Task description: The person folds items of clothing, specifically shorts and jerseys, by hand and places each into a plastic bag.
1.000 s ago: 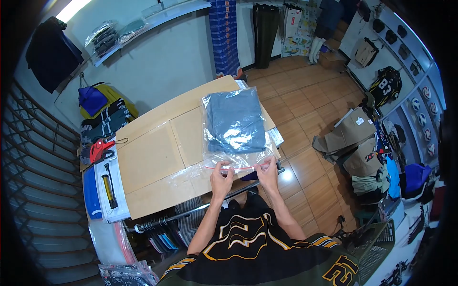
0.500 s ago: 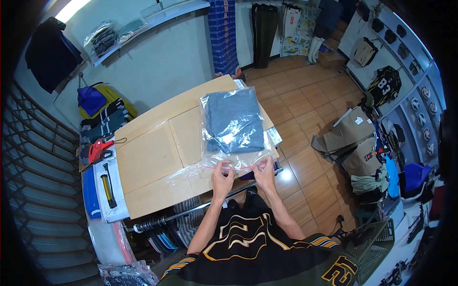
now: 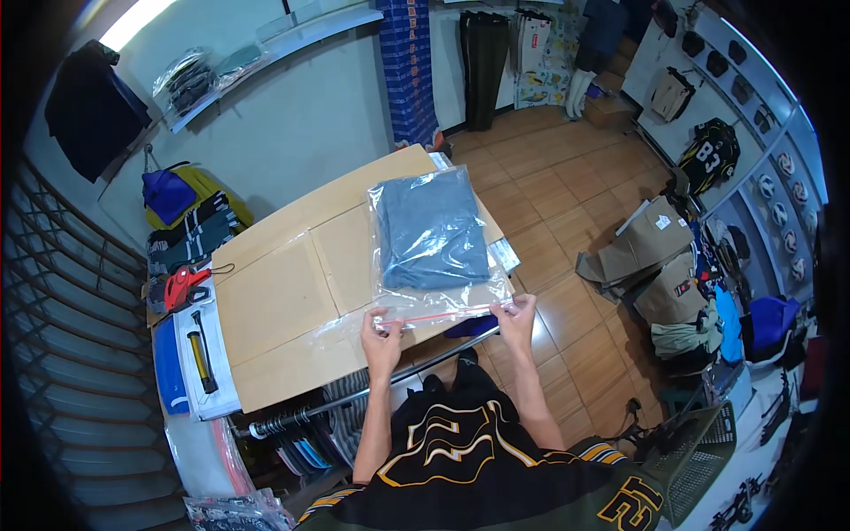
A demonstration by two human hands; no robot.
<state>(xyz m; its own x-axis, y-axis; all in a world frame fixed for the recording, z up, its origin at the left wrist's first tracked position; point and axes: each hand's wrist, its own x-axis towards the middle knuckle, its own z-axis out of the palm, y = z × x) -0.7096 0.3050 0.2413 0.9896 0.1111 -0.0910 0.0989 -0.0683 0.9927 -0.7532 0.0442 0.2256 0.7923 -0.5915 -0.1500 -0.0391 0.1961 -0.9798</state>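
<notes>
A folded grey-blue garment [image 3: 432, 230] lies inside a clear plastic bag [image 3: 398, 301] with a red strip along its near edge. The bag rests on the cardboard-covered table [image 3: 270, 292], and its near edge reaches toward my body. My left hand [image 3: 382, 343] pinches the left end of that edge between thumb and fingers. At the right end, my right hand [image 3: 517, 320] grips the opposite corner the same way. Between the two hands the red strip is stretched nearly straight, tilting up slightly to the right.
On the table's left side are a red-handled tool [image 3: 188, 288] and a yellow-and-black hand pump [image 3: 202, 358]. A metal rail [image 3: 398, 376] with hanging clothes runs below the near edge. Brown paper bags [image 3: 651, 239] stand on the right, near a green basket [image 3: 695, 460].
My hands have moved apart along the bag's edge, the left one leftward and the right one rightward. The red strip is now pulled out between them.
</notes>
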